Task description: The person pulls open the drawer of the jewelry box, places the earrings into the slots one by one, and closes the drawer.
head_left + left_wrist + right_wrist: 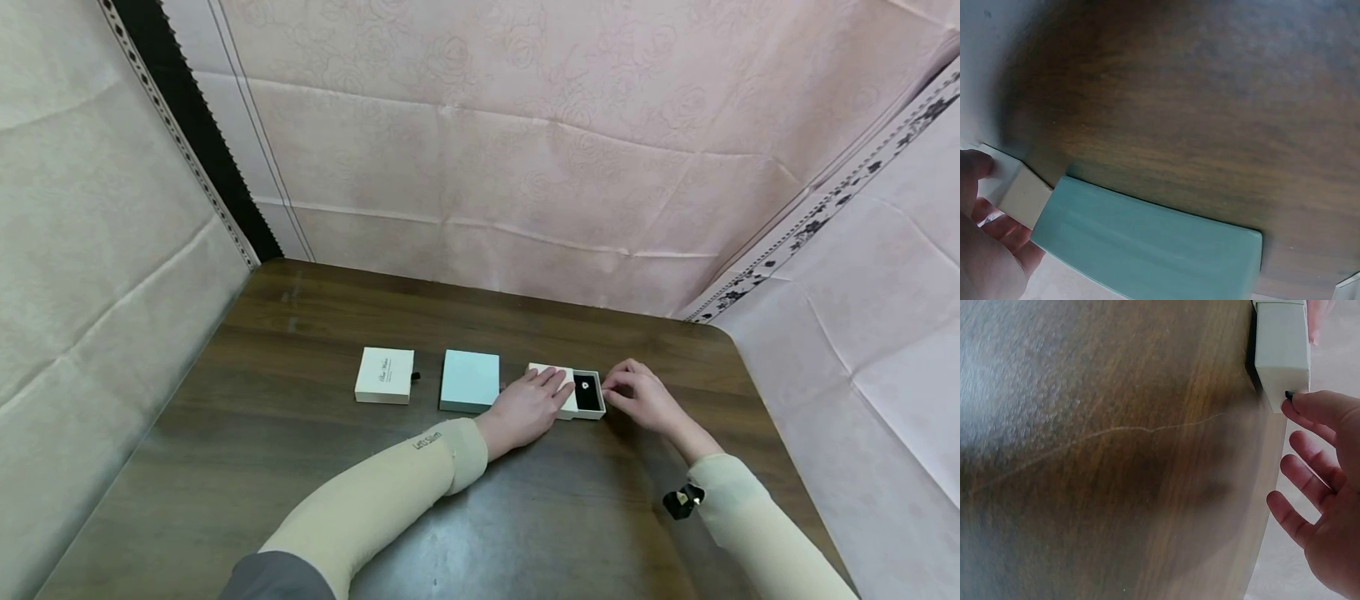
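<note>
A white slide-out jewelry box (590, 411) lies on the table, its drawer drawn out to the right. Inside the drawer, a small shiny piece of jewelry (585, 385) sits on a black insert. My left hand (527, 407) holds the box's outer sleeve from above, fingers across its top; in the left wrist view the thumb (977, 164) is at its side. My right hand (640, 396) is at the drawer's right end. Its thumb and forefinger pinch a small black pull tab (1289, 395), while the other fingers are spread apart.
Left of this box lies a light-blue box (470, 377), close to the left wrist. Farther left is another white box (384, 375) with printed lettering and a black tab. All lie on a brown wooden table (315, 467), with pale patterned cloth (480, 167) hung around it.
</note>
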The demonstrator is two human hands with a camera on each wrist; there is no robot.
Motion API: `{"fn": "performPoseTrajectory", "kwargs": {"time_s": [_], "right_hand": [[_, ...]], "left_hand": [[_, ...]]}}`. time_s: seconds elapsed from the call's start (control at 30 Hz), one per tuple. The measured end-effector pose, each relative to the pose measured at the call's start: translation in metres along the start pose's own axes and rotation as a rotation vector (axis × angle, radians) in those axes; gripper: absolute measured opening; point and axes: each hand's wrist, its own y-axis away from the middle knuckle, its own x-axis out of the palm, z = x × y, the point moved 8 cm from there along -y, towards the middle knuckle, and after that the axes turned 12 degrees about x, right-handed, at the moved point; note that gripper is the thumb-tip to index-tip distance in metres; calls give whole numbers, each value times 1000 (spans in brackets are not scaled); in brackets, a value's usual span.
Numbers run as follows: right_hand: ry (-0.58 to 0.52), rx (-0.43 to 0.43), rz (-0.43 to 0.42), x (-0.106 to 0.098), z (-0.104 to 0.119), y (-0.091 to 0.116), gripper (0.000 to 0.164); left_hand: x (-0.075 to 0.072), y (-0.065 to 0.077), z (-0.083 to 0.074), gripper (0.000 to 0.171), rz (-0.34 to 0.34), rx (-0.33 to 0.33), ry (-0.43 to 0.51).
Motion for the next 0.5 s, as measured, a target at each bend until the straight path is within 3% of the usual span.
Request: {"fn": "performPoseTrajectory", "kwargs": {"time_s": [0.5], "right_hand": [[-16, -14, 25, 10, 12, -6, 8]], "left_hand": [[3, -1, 0, 55, -15, 18, 28]]}}
